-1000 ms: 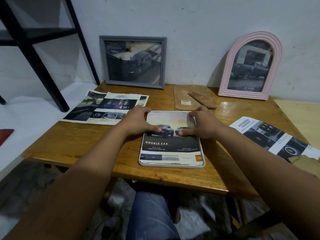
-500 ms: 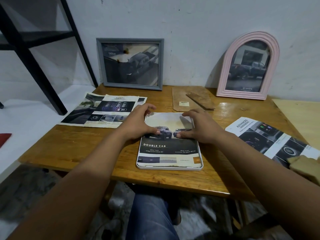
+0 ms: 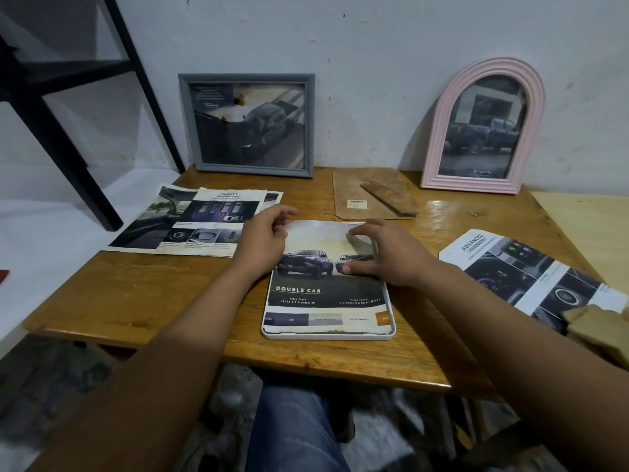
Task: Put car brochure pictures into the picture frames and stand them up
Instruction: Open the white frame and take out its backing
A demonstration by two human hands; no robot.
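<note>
A white frame [image 3: 328, 335] lies face down near the table's front edge, with a "Double Cab" brochure picture [image 3: 326, 294] laid in it. My left hand [image 3: 263, 241] rests at the picture's upper left edge, fingers curled and spread. On its upper right part lies my right hand [image 3: 384, 255], fingers apart, thumb pressing on the printed trucks. A brown backing board [image 3: 371, 195] with its stand lies flat just behind. A grey frame [image 3: 250, 126] and a pink arched frame [image 3: 485, 126], each holding a truck picture, lean upright against the wall.
Loose brochure pages lie left [image 3: 194, 221] and right [image 3: 534, 277] on the wooden table [image 3: 143, 294]. A light board [image 3: 592, 226] lies at far right, a cardboard piece [image 3: 599, 332] at the right edge. A black shelf frame [image 3: 64, 107] stands left. My knee [image 3: 292, 427] is below.
Both hands have slid from pressing the picture's middle toward its top edge, and their fingers have spread and lifted a little. The frame and picture have stayed put.
</note>
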